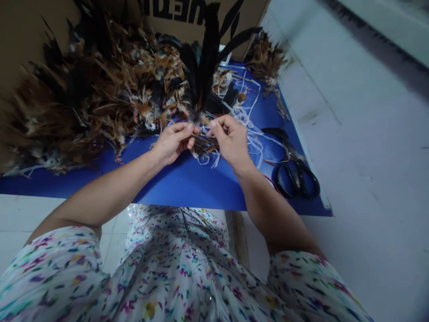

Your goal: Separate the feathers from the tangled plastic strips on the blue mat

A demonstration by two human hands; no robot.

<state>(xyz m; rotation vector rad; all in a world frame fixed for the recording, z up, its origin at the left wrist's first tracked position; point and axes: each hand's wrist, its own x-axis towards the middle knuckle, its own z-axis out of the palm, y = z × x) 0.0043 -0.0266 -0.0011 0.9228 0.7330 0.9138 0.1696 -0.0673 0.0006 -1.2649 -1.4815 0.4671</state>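
Note:
A bunch of long black feathers (204, 62) stands upright over the blue table, its base between my two hands. My left hand (174, 142) pinches the base of this bunch from the left, thumb and fingers together. At the right side of the base, my right hand (230, 137) has its thumb and forefinger pressed together; what they hold is too small to make out. White plastic ties (250, 118) lie tangled beside and beneath my right hand. Some loose brown feathers and ties (206, 150) lie just below my fingers.
A large pile of brown and black feathers (110, 85) covers the back left of the blue table (191, 188). Black-handled scissors (297, 179) lie at the right. A smaller brown feather bundle (266, 58) is at the back right. Behind stands a cardboard box (174, 27).

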